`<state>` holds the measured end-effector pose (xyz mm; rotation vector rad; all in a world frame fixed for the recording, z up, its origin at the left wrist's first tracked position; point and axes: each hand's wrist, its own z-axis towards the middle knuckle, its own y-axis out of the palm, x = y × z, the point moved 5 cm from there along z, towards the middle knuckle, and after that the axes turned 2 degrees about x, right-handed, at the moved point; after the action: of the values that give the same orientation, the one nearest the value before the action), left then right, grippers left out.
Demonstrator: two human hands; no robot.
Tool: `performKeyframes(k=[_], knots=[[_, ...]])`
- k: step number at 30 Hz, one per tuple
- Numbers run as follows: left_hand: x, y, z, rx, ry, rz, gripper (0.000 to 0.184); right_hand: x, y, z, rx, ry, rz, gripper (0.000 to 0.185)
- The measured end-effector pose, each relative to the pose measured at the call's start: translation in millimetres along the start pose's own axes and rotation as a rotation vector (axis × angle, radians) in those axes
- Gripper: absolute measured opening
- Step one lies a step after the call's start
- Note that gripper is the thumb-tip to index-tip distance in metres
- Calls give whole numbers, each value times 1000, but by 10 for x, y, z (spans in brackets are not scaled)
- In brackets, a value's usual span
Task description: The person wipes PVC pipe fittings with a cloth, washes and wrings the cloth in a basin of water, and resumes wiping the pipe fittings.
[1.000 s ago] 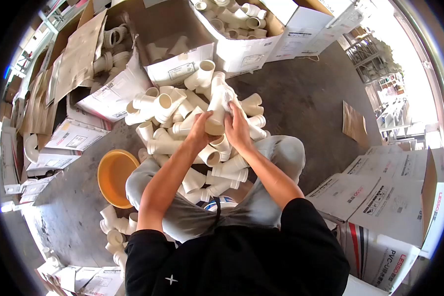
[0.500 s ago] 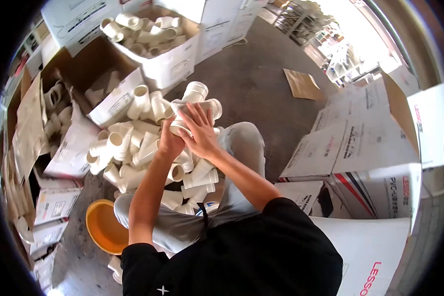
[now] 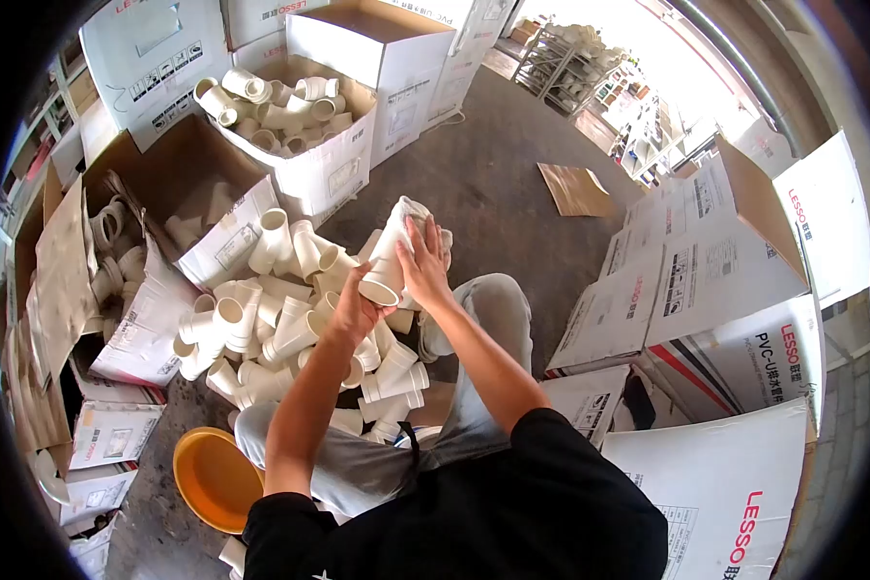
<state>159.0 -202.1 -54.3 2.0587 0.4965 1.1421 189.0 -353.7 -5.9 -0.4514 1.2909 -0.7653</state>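
A white plastic pipe fitting is held up in front of me, tilted, with its round open end facing down toward me. My left hand is closed around its lower end from the left and below. Long fingers of my right hand press along its right side. Wrinkled whitish material, like a rag, shows at the fitting's upper end above these fingers; part of it is hidden. Below and left of both hands lies a heap of similar white pipe fittings, reaching my legs.
An open carton of fittings stands at the back left, with a second open carton nearer. An orange basin sits by my left knee. Printed cartons line the right side. Flat brown cardboard lies on the floor.
The fitting has turned in my hands, so its open end now faces down toward me. Both hands have shifted slightly right and lower. My view has tilted a little.
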Motion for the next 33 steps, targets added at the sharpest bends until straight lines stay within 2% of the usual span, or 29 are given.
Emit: performKeyframes(k=[3, 5, 6, 7, 11, 12, 15, 17, 19, 22, 26, 30, 33], knots=[[-14, -111, 72, -25, 26, -9, 56, -156, 147, -175, -13, -63, -43, 75], [-20, -99, 67, -73, 66, -60, 62, -377, 178, -450, -204, -184, -8, 79], [-51, -179, 87, -178, 106, -132, 63, -585, 140, -573, -265, -211, -4, 79], [40, -92, -63, -110, 123, -84, 63, -641, 179, -647, -252, -311, 68, 77], [-52, -342, 205, -91, 105, -172, 65, -601, 164, -475, -337, -254, 25, 75], [-28, -336, 156, 44, 21, -113, 62, -556, 163, -381, -326, -210, 2, 75], [84, -117, -3, 11, 59, -53, 58, -322, 146, -148, -165, -179, -100, 77], [80, -129, -12, 5, 57, -19, 56, -195, 114, 12, -149, -30, -76, 80], [76, -74, -21, 7, 54, 21, 55, -114, 97, 88, -142, -30, 47, 82], [109, -54, -52, 36, 56, 40, 55, -85, 152, 89, -155, -28, 61, 84], [106, -161, -4, 4, 54, 39, 55, -203, 191, 17, -179, -77, -37, 85], [167, -172, -36, 67, 119, -14, 57, -527, 209, -140, -273, -249, -18, 80], [143, -347, 50, 97, 98, -55, 63, -675, 188, -221, -297, -263, 13, 74]])
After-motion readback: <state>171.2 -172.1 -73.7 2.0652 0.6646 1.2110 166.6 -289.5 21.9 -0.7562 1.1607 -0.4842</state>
